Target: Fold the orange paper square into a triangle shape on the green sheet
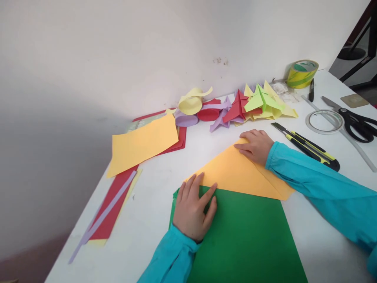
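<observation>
An orange paper (235,173), folded into a triangle, lies on the white table (153,220) and partly over a green sheet (250,239). My left hand (193,208) rests flat with its fingers spread, pressing the triangle's left corner where it meets the green sheet. My right hand (255,145) lies on the triangle's top corner, fingers extended and pressing the fold down. Both arms wear teal sleeves.
An orange sheet (143,143) lies on red sheets (112,208) at left with a lilac strip (103,216). Folded paper shapes (253,104) and curled strips (193,104) sit by the wall. At right are two utility knives (306,146), a tape ring (324,121), scissors (353,120) and a yellow-green tape roll (302,73).
</observation>
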{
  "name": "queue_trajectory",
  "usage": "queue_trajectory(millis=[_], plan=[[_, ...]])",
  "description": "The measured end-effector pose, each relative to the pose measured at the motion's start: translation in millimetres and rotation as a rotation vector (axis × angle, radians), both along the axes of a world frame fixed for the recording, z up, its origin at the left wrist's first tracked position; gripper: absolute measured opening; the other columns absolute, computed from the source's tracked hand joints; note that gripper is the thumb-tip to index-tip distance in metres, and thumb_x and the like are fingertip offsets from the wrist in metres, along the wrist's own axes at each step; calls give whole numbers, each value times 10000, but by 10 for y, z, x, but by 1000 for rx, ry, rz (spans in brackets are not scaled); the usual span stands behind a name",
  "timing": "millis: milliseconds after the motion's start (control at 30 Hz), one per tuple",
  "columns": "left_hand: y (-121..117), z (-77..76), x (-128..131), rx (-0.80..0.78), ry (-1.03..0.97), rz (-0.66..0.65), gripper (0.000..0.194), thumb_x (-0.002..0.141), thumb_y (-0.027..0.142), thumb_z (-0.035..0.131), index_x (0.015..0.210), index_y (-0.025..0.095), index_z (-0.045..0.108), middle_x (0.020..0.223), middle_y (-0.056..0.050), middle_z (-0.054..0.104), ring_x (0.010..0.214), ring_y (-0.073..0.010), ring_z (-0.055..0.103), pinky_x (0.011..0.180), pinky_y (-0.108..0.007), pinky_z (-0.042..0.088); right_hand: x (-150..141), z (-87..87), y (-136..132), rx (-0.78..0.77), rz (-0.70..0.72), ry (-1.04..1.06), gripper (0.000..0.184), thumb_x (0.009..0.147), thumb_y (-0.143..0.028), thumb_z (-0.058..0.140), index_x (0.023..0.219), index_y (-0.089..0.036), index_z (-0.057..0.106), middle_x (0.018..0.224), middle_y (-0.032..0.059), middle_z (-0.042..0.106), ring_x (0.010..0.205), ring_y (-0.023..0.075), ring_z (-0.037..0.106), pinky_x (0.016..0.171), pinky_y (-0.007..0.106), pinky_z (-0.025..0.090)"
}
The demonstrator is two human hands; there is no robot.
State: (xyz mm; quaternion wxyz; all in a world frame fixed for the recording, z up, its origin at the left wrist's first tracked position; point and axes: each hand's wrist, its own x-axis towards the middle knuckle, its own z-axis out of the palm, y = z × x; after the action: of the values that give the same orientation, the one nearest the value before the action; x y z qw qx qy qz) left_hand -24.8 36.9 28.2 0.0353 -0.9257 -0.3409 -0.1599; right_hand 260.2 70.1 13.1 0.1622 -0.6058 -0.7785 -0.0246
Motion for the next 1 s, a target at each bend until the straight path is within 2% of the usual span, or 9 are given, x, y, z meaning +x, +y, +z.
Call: queue_trajectory(millis=[233, 500, 733, 1000], plan=[[129, -44, -245, -14, 72, 51, 350, 842, 265, 521, 1175, 287, 625, 1405, -93, 423, 1278, -370, 395, 978, -607, 389, 17, -27, 7, 28, 15, -4, 289, 927, -371, 451, 1125, -361, 662, 1217, 89, 564, 1050, 264, 443, 807, 399, 288], [311, -106, -543, 47, 108, 141, 311, 841, 309, 540, 1126, 265, 656, 1379, -106, 438, 1248, -375, 417, 961, -595, 413, 42, -32, 9, 48, 36, -26, 306, 933, -382, 425, 1124, -354, 663, 1195, 97, 574, 1036, 274, 456, 782, 397, 280], [340, -79, -553, 84, 56, 230, 279, 851, 309, 506, 1035, 208, 690, 1323, -142, 473, 1202, -366, 459, 919, -560, 450, 37, -105, 15, 127, 13, -26, 279, 916, -380, 455, 1083, -369, 678, 1167, 76, 590, 1013, 260, 465, 770, 386, 281], [316, -115, -528, 184, 97, 237, 284, 854, 311, 515, 1052, 157, 651, 1345, -187, 441, 1164, -364, 500, 891, -539, 473, 41, -110, 10, 145, 13, -44, 269, 913, -376, 466, 1077, -374, 680, 1162, 67, 596, 1008, 251, 477, 770, 381, 287]])
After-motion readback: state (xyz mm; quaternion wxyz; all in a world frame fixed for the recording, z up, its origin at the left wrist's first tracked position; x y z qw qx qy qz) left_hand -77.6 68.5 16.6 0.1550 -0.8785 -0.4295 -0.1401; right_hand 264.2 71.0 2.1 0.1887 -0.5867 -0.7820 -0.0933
